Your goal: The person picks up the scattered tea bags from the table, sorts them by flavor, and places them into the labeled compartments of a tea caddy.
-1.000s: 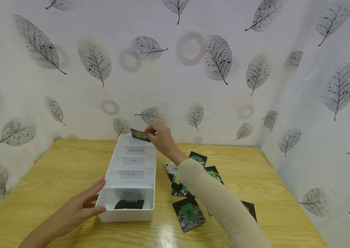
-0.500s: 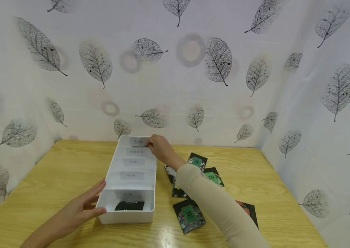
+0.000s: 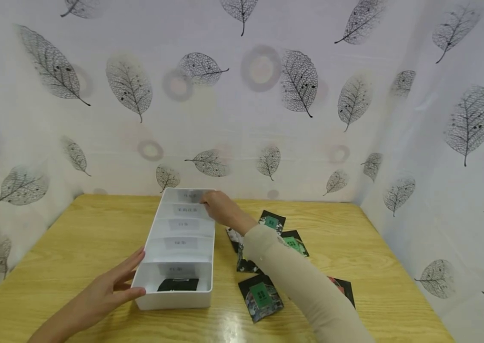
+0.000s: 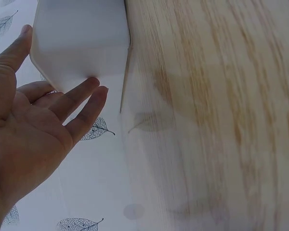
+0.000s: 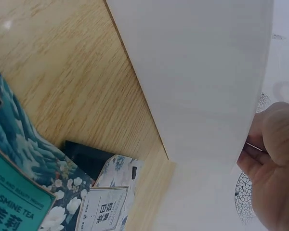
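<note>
A long white divided box (image 3: 175, 300) with labelled compartments stands on the table, a black packet (image 3: 178, 285) lying in its nearest compartment. My left hand (image 3: 105, 295) touches the near left corner, thumb at the front rim and extended fingers against the side. In the left wrist view the fingertips (image 4: 92, 82) rest on the box wall. At the far end my right hand (image 3: 225, 209) reaches over the right rim into the farthest compartments. Its fingertips are hidden behind the wall, also in the right wrist view, so whether they hold a packet does not show.
Right of the box lie several tea packets, among them a green-labelled packet (image 3: 261, 297), a red-marked one (image 3: 340, 288) partly under the sleeve, a jasmine tea packet (image 5: 19, 192) and a white-labelled one (image 5: 103, 209). A leaf-patterned curtain (image 3: 242, 109) hangs behind the table.
My right hand has lowered a dark tea packet into the far end of the box, and the packet is now out of sight. The left hand stays at the box's corner.
</note>
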Demonstrator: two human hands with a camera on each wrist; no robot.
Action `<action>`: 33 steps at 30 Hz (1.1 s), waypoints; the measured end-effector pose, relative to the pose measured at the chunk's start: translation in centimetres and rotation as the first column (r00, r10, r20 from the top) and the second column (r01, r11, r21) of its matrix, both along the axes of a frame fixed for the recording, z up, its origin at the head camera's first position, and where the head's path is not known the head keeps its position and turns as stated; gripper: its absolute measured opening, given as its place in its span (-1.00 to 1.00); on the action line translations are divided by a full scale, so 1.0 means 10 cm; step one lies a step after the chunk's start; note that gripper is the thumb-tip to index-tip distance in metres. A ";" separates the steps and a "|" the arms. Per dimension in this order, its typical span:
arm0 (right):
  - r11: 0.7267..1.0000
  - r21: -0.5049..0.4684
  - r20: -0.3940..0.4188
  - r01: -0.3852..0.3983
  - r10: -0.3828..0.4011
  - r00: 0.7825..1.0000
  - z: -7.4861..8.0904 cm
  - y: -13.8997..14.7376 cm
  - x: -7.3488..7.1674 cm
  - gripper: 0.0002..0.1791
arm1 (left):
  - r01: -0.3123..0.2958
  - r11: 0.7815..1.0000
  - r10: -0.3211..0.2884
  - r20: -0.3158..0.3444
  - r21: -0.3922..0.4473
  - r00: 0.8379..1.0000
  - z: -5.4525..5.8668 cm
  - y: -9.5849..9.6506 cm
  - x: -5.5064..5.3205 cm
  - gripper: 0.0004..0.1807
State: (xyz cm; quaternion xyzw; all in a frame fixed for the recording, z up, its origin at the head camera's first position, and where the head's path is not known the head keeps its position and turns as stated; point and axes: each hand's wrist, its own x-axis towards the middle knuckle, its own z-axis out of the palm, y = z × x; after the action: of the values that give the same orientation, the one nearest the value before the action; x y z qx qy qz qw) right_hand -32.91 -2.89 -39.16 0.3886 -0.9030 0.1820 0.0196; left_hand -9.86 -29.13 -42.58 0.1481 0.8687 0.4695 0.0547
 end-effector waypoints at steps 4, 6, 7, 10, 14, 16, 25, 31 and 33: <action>0.998 -0.051 0.007 -0.034 0.034 0.999 0.02 0.08 0.00 -0.74 | 0.002 1.000 -0.002 -0.008 0.008 1.000 -0.01 0.01 -0.01 -0.11; 0.994 -0.099 0.023 -0.044 0.047 0.999 0.05 0.15 0.01 -0.74 | 0.010 1.000 -0.010 -0.012 0.013 1.000 -0.01 0.01 -0.01 -0.12; 0.991 -0.126 0.033 -0.046 0.050 0.998 0.06 0.19 0.01 -0.74 | 0.008 1.000 -0.008 -0.013 0.014 1.000 -0.02 0.01 -0.01 -0.12; 0.978 -0.204 0.068 -0.033 0.048 0.997 0.12 0.33 0.02 -0.72 | 0.019 1.000 -0.018 -0.026 0.023 1.000 -0.03 0.00 -0.02 -0.13; 0.962 -0.272 0.113 0.008 0.023 0.993 0.20 0.55 0.04 -0.70 | 0.023 0.999 -0.022 -0.043 0.025 0.999 -0.05 -0.01 -0.02 -0.13; 0.957 -0.290 0.118 0.025 0.010 0.993 0.24 0.66 0.07 -0.69 | 0.021 0.999 -0.020 -0.043 0.024 0.999 -0.06 -0.01 -0.03 -0.12; 0.930 -0.363 0.137 0.063 -0.013 0.990 0.33 1.15 0.21 -0.68 | 0.022 1.000 -0.022 -0.038 0.013 0.999 -0.08 -0.03 -0.03 -0.09; 0.929 -0.359 0.151 0.091 -0.038 0.988 0.30 1.47 0.37 -0.68 | 0.017 1.000 -0.016 -0.020 0.021 1.000 -0.11 -0.03 -0.03 -0.08; 0.932 -0.346 0.175 0.107 -0.048 0.983 0.28 1.58 0.44 -0.66 | 0.014 1.000 -0.013 -0.025 0.022 1.000 -0.12 -0.02 -0.03 -0.08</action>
State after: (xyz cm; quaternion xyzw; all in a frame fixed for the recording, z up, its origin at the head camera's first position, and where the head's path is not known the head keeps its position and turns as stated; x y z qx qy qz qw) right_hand -28.55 12.93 -36.33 0.3263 -0.8688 0.3718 0.0223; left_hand -10.13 -29.35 -43.79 0.1602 0.8630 0.4769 0.0456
